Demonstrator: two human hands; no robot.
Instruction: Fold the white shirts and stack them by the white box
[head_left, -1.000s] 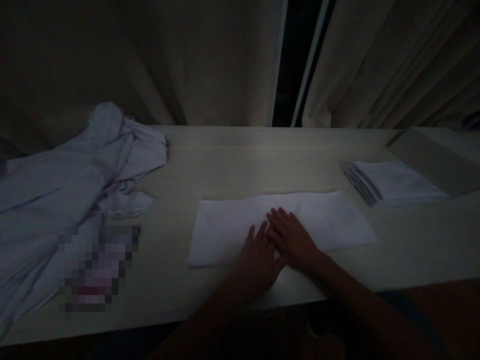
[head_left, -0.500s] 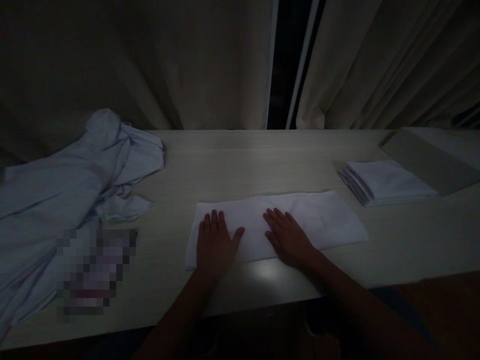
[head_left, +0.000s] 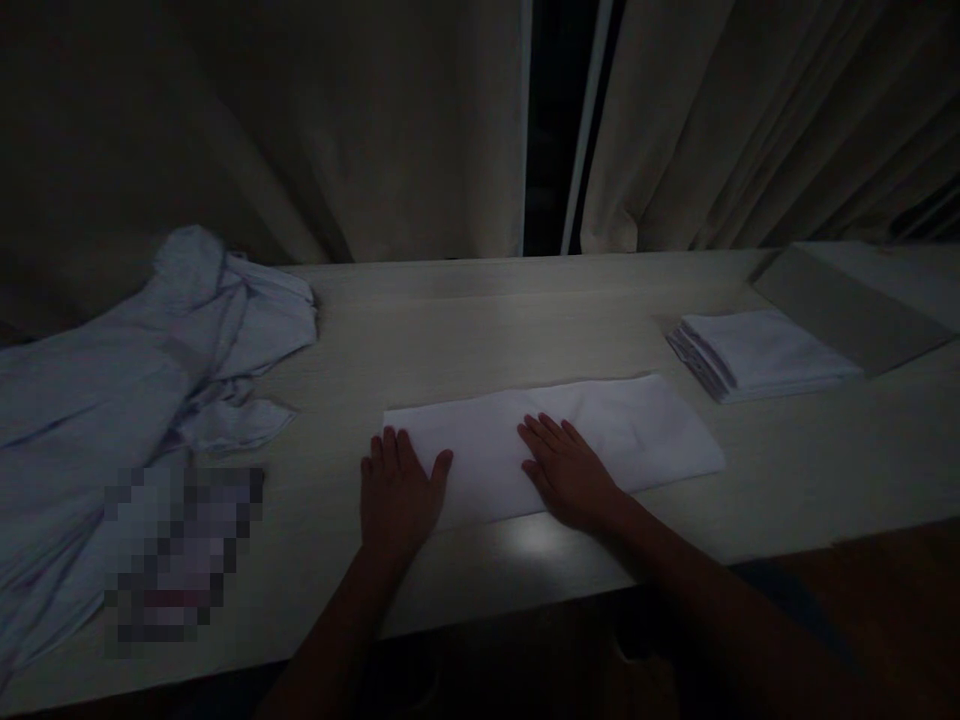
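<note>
A white cloth (head_left: 480,450), folded into a long strip, lies flat on the table in front of me. My left hand (head_left: 401,495) rests palm down over its left end, fingers stretched and thumb apart, covering part of that edge. Near the middle of the strip, my right hand (head_left: 566,470) lies flat on the fabric with its fingers extended. Neither hand grips anything. To the right sits a neat stack of folded white cloths (head_left: 772,350).
Crumpled pale cloth (head_left: 127,370) is heaped on the left of the table (head_left: 465,310). A blurred-out item (head_left: 187,560) lies near its front edge. At the far right stands a grey board-like or box-like object (head_left: 847,310). Curtains (head_left: 412,130) hang behind.
My left hand has slid left along the cloth to its end. The right hand stays in place on the cloth. The whole view has shifted slightly.
</note>
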